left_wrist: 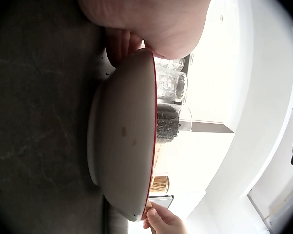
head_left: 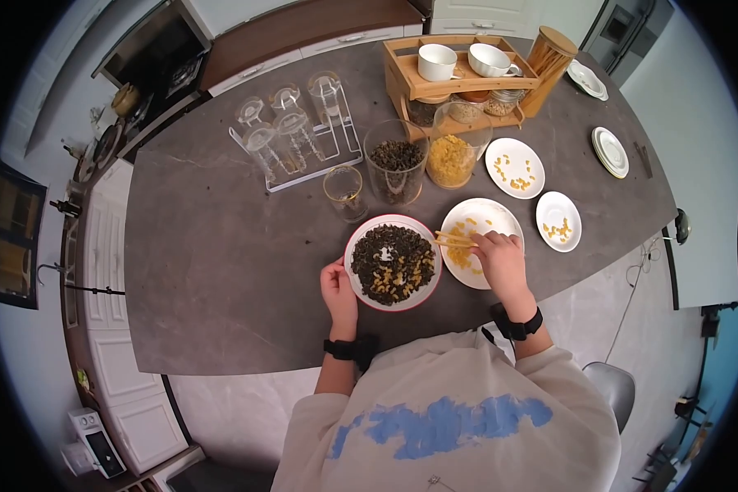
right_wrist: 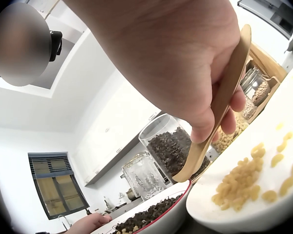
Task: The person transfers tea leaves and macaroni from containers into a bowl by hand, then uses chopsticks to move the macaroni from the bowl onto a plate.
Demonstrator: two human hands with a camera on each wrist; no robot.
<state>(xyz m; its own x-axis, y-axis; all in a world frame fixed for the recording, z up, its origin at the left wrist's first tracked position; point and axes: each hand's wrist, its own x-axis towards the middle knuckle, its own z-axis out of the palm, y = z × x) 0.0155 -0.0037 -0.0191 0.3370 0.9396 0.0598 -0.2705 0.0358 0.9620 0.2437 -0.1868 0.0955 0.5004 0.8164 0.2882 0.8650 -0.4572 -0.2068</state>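
Note:
In the head view, a red-rimmed white bowl [head_left: 349,275] holds dark, leaf-like bits mixed with yellow macaroni. The left hand [head_left: 338,289] grips its left rim, thumb and fingers also visible at the rim in the left wrist view [left_wrist: 146,24]. Wooden tweezers [right_wrist: 227,92] are pinched in the right hand [head_left: 500,261], their tips between the bowl and a white plate [head_left: 507,215] with macaroni [right_wrist: 239,183]. In the right wrist view the tweezer tips are over the bowl's red rim, and no piece can be made out between them.
Behind the bowl stand a small glass [head_left: 344,197], a jar of dark bits [head_left: 396,168] and a jar of macaroni [head_left: 451,160]. A glass rack [head_left: 303,176] is back left, a wooden shelf with cups [head_left: 402,74] at the back. Two macaroni plates [head_left: 494,152] [head_left: 559,244] lie right.

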